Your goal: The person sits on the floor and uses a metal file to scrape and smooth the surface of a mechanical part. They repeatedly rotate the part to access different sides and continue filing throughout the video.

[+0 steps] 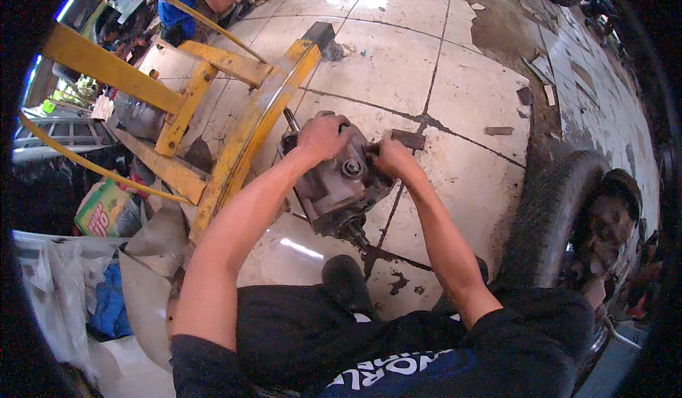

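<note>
A greasy metal gearbox (332, 193) with a splined shaft at its near end sits on the tiled floor before me. My left hand (325, 138) rests over its far left part, fingers curled round the housing. At the far right side of the gearbox, my right hand (392, 159) is closed, its fingertips against the casing; what they hold, if anything, is hidden. Just beyond that hand lies a dark block-like piece (408, 139). I cannot tell whether the hand touches it. A bare metal rod (291, 120) sticks out beside my left hand.
A yellow metal frame (241, 160) stands close on the left. At right is a tyre (558, 217); a small brown piece (499, 131) lies on the tiles. Plastic bags (64, 284) and a bin fill the left side. Another person in blue (186, 4) works at the far left.
</note>
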`<state>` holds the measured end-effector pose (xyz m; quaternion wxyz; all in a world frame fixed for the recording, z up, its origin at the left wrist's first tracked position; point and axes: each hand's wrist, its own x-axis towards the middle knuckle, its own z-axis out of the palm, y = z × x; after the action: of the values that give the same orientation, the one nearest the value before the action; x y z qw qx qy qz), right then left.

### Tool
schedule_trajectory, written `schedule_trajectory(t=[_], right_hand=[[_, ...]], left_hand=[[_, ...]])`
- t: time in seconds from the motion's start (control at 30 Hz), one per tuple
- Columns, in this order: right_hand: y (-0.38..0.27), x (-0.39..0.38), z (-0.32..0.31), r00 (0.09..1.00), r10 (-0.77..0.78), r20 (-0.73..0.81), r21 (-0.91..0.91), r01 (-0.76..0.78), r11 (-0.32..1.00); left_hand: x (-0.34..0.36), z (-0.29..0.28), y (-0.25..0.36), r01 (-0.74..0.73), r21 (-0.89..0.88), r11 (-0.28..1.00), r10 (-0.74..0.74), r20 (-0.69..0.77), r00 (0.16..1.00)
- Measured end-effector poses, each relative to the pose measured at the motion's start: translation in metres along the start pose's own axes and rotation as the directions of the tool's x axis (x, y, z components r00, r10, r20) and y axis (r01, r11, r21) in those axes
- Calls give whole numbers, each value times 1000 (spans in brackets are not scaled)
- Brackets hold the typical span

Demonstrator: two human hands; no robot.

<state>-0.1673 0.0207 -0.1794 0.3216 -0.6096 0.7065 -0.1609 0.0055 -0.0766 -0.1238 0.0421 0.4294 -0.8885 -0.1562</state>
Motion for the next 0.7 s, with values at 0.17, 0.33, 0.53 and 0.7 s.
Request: schedule_trajectory(t=[0.17, 0.33, 0.53, 0.7], right_hand=[[17, 9, 14, 973, -35, -229, 179, 78, 981], [11, 10, 15, 993, 105, -49, 29, -104, 994], [3, 7, 13, 1000, -11, 1, 118, 11, 993], [16, 12, 9, 993, 27, -118, 127, -12, 992]], left_hand=[[5, 11, 0, -55, -5, 998, 54, -65, 996], [2, 3, -1, -67, 17, 998, 67, -33, 997], [-5, 5, -14, -78, 22, 997, 79, -71, 994], [4, 6, 11, -31, -26, 999, 31, 0, 1000]])
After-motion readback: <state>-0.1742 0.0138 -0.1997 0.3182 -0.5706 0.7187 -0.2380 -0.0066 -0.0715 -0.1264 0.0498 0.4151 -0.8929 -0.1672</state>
